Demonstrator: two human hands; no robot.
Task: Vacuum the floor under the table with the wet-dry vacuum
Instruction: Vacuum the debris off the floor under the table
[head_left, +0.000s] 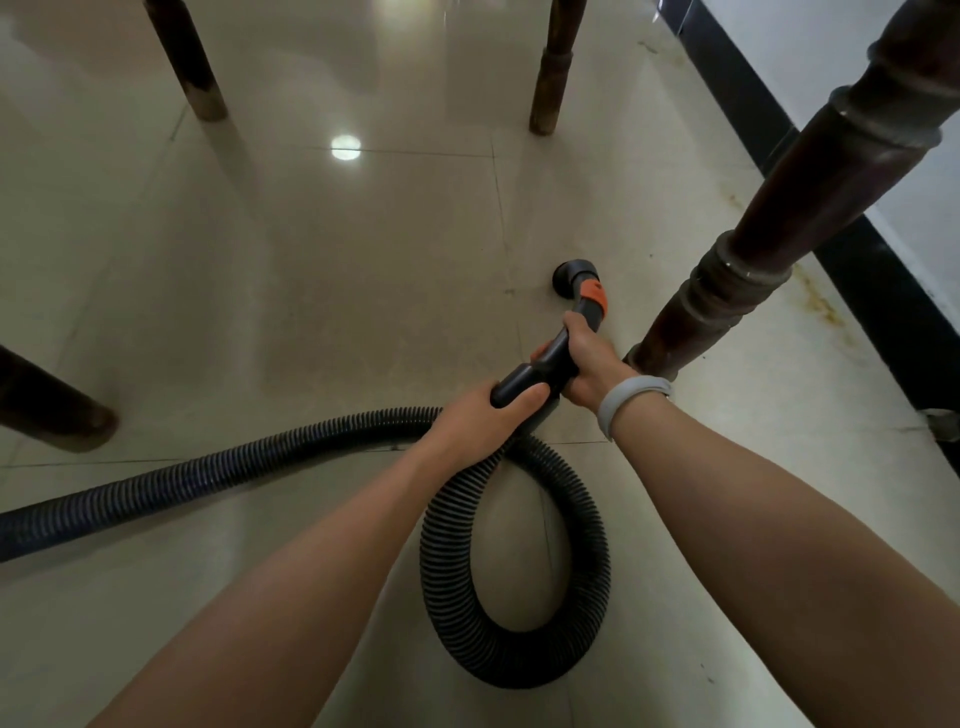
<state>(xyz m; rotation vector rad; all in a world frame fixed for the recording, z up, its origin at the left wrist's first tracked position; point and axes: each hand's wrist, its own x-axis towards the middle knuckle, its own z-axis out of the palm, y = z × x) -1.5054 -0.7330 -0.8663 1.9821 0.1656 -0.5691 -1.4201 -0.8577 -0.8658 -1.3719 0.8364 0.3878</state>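
— Any writing you could read on the vacuum?

— None legible; only an orange collar (594, 298) above the round nozzle (570, 277), which sat on the tiled floor (311, 291).

— And your hands?

— Your left hand (483, 415) curled round the rear of the black handle (540, 366), your right hand (589, 364) gripped it further forward. The ribbed hose (519, 571) looped beneath your forearms.

— Room?

— The turned table leg (779, 228) stood just beside your right hand; bare tiles lay to the left.

Both bare forearms reach toward twelve o'clock; left hand (480, 415) and right hand (589, 364) curled in a grip, the right at one o'clock of the left
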